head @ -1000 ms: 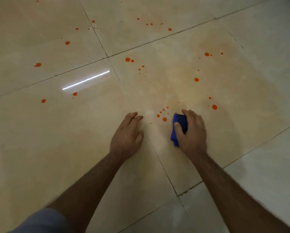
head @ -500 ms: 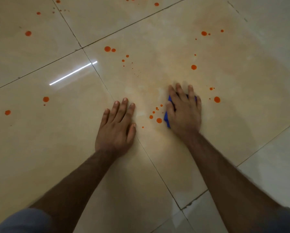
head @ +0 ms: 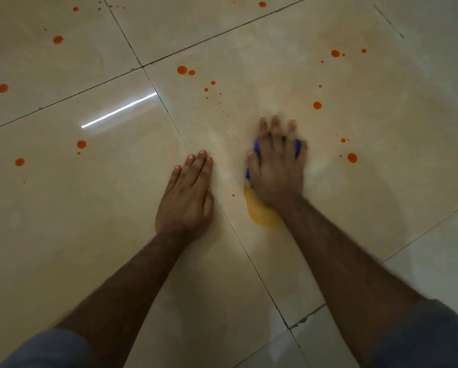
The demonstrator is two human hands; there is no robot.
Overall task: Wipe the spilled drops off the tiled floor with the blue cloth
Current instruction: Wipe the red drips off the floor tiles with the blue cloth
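Note:
My right hand presses flat on the blue cloth, which shows only as blue edges beside my fingers and thumb; the hand is motion-blurred. An orange-yellow smear lies on the tile just behind the cloth, by my wrist. My left hand rests flat on the floor to the left, fingers together, holding nothing. Orange-red drops dot the beige tiles: a pair ahead, one front right, one to the right, a tiny one between my hands.
More drops lie on the left tiles and far left. Dark grout lines cross the glossy floor. A bright light reflection streaks the left tile. Paler tiles lie at the right.
My right hand has slid the cloth over the cluster of small drops between my hands; those drops are gone and an orange smear lies there. My left hand stayed planted.

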